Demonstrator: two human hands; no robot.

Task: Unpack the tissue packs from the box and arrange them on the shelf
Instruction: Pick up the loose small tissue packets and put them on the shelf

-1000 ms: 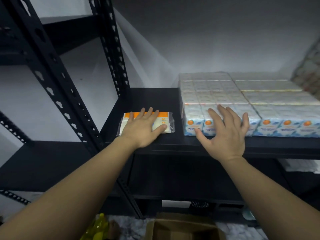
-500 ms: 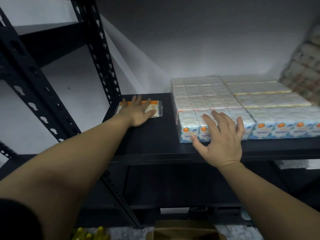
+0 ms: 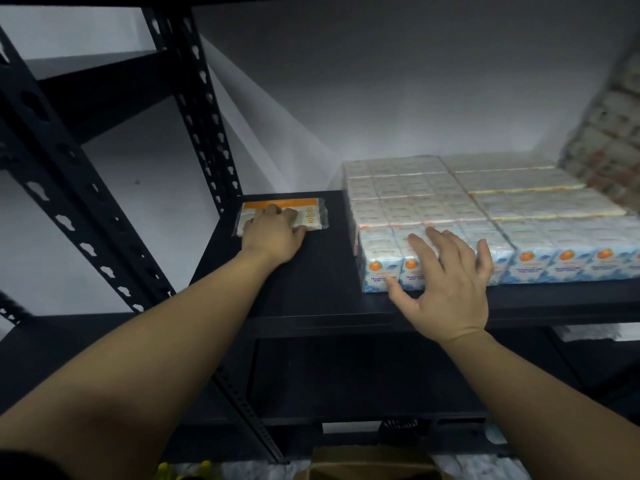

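Your left hand (image 3: 273,233) lies flat, fingers straight, pressing on a single tissue pack (image 3: 282,214) at the back-left corner of the black shelf (image 3: 294,289); the hand hides the pack's middle & near edge. Your right hand (image 3: 450,289) is spread, fingers relaxed, resting on the front-left of the big block of tissue packs (image 3: 467,216), gripping nothing and covering part of the front labels. The cardboard box (image 3: 367,465) is cut off at the bottom edge; the stack at far right (image 3: 609,133) is too blurred to read. Vs. 1 s ago, the single pack has slid from the shelf's front edge to near the back wall, left arm stretched further. Its long axis runs left-right, orange band toward the wall.
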